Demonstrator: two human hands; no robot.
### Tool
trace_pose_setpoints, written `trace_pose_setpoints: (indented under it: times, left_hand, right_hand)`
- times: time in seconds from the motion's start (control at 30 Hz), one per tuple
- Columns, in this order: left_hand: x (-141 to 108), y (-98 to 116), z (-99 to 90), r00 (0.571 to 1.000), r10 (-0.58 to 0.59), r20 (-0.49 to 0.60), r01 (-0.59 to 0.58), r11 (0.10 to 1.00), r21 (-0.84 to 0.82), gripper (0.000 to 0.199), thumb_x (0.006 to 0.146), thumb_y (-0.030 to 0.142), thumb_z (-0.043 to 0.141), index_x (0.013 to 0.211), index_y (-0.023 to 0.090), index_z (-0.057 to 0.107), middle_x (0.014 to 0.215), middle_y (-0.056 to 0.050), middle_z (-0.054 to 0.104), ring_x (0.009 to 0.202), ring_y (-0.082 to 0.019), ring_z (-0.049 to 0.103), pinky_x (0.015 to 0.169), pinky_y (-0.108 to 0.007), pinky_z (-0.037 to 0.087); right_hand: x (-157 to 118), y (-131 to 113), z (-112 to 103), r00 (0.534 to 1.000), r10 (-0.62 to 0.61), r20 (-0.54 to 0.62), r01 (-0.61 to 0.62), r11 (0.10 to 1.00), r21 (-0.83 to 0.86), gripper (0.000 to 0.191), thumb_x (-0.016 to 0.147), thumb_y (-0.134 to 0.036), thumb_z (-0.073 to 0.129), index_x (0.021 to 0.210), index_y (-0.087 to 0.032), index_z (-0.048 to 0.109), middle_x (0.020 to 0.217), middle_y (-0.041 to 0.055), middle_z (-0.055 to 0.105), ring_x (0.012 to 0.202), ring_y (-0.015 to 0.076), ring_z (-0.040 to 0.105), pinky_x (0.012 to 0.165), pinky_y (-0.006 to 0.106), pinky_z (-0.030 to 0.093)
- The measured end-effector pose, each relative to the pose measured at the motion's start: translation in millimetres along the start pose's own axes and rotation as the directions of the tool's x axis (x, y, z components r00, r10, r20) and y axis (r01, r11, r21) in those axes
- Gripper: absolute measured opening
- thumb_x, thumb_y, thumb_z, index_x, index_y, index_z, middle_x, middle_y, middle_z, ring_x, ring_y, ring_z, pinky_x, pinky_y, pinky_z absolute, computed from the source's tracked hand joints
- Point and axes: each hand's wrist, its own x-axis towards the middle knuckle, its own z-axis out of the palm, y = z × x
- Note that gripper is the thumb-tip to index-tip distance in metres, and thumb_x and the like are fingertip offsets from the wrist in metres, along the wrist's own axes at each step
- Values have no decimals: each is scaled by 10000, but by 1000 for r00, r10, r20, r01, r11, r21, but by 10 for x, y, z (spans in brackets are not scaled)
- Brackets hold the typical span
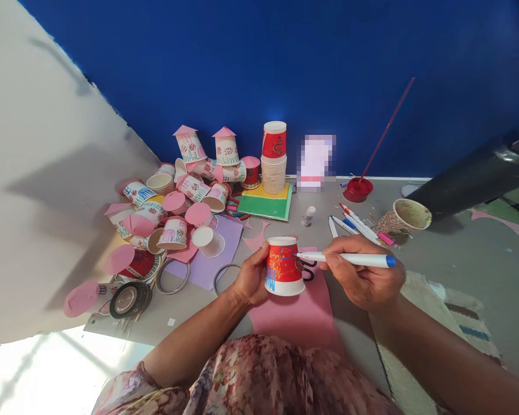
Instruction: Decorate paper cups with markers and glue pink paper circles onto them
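L hand [251, 276] grips red-and-white paper cup [286, 265] above pink sheet [298, 320]; R hand [369, 282] pinches blue-ended marker [363, 260], tip at/near cup's side. Prob. mid-drawing, w/ blue lines [270, 279] on it; next stroke calls for steady cup, light pressure.

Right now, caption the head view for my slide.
Left hand holds a red paper cup, right hand a marker at its side.

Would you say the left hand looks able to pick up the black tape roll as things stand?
Probably not while its grip is taken: the left hand is holding the red and white cup. Nothing appears to cover the black tape roll itself, though.
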Motion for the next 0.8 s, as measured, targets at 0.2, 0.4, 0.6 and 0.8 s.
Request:
trace_pose_setpoints:
  times: [0.2, 0.4, 0.6, 0.8]
  left_hand:
    - [21, -45, -46, 1000, -7, 4, 7, 999, 49, 487, 954, 469, 632, 1254, 94, 710, 1064, -163, 785, 959, -301, 755, 964, -438, 529]
    - [35, -55, -59, 998, -33, 45, 29, 996, 89, 572, 898, 523, 697, 1295, 112, 691, 1072, -177, 789, 1022, -368, 759, 973, -493, 542]
    - [22, -81, -68, 1000, 2, -9, -1, 998, 70, 508, 931, 451, 665, 1267, 71, 699, 1127, -188, 782, 1125, -361, 732, 1048, -476, 515]
    - [6, -86, -58, 999, -35, 13, 35, 999, 39, 522, 930, 463, 664, 1259, 59, 702, 1117, -201, 780, 1117, -360, 734, 1056, -472, 503]
  right_hand:
    - [-2, -8, 11, 999, -35, -7, 35, 999, -11, 112, 915, -158, 641, 898, -243, 711, 717, 2, 750, 483, 139, 624, 476, 275, 504]
    - [53, -82, 22, 993, -105, 51, 107, 994, -29, 117, 914, -142, 618, 851, -215, 685, 723, 20, 770, 560, 149, 689, 505, 252, 515]
    - [63, -96, 18, 984, -148, 99, 153, 987, -52, 123, 914, -151, 616, 853, -231, 687, 716, 16, 773, 571, 158, 700, 549, 260, 529]
    - [64, -109, -20, 991, -102, 82, 108, 992, -69, 150, 887, -132, 596, 799, -234, 663, 655, 0, 732, 513, 142, 649, 496, 257, 476]
